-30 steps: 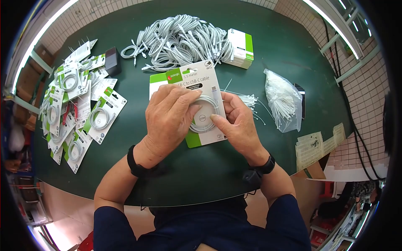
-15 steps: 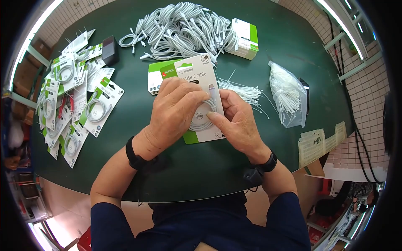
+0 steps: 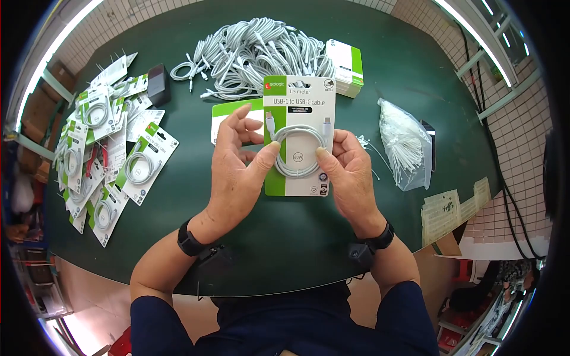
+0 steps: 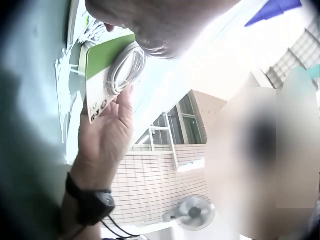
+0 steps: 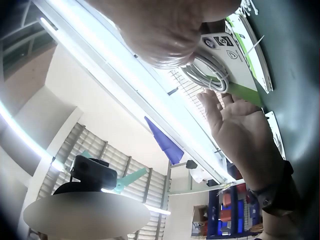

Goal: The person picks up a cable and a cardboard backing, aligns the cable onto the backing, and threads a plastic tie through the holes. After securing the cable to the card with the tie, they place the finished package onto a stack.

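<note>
In the head view a green-and-white card labelled USB-C to USB-C cable [image 3: 309, 102] faces up over the table, with a white coiled cable [image 3: 297, 173] on its front and both connectors pointing up. My right hand [image 3: 353, 181] grips the card's right edge, thumb on the front over the coil. The left hand [image 3: 231, 169] is at the left edge, thumb tip at the coil and other fingers spread loosely beside the card. The right wrist view shows that left hand [image 5: 245, 132] with its palm facing the card. Behind the left fingers lies a stack of green-and-white cards [image 3: 237, 109].
Carded cables [image 3: 139, 169] pile up at left, beside a dark box [image 3: 159, 86]. Loose white cables [image 3: 255, 56] heap at the back, next to a card stack [image 3: 347, 62]. White cable ties [image 3: 375, 157] and a bag of ties [image 3: 404, 145] lie right.
The left hand has drawn back left off the card's front, uncovering the coil and left connector. The card has turned from tilted to upright while the right hand keeps hold of it.
</note>
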A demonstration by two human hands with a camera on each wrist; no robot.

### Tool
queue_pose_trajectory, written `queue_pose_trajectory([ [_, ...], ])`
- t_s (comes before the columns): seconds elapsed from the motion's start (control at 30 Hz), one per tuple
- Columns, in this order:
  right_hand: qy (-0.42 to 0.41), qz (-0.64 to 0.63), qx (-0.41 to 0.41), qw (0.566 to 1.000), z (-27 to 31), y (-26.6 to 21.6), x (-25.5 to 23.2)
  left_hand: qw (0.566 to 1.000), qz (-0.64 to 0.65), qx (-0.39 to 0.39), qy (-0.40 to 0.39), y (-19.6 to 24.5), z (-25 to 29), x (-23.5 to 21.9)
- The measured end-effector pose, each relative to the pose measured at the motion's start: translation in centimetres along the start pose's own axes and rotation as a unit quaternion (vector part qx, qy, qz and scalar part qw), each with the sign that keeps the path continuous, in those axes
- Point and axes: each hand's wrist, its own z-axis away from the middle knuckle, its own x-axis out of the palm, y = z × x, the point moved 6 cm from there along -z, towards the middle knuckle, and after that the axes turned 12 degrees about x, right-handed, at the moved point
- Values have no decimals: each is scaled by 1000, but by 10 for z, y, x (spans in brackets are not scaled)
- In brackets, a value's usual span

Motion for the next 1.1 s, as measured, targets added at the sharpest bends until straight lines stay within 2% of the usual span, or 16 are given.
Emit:
queue_pose_trajectory([
  [0.03, 0, -5, -5, 1000, 0, -1, 0, 1000, 0, 1, 1, -1, 0, 0],
  [0.13, 0, -17, -9, 1000, 2, 0, 2, 966, 172, -167, -93, -17, 11, 15],
  [0.3, -19, 5, 2, 1000, 0, 3, 1, 955, 196, -213, -60, -21, 8, 9],
  [0.4, -24, 3, 5, 1000, -1, 6, 0, 949, 173, -240, -107, -28, 9, 6],
  [0.57, -16, -12, 10, 1000, -2, 8, -2, 937, 210, -246, -129, -29, 14, 16],
  [0.67, -21, -17, 10, 1000, -2, 10, 0, 905, 287, -305, -80, -23, 16, 22],
  [0.8, -17, -14, -3, 1000, 3, 14, 7, 900, 316, -301, -16, -21, 22, 27],
  [1.1, -7, -3, -4, 1000, 1, 18, 9, 930, 295, -219, -21, -29, 25, 25],
])
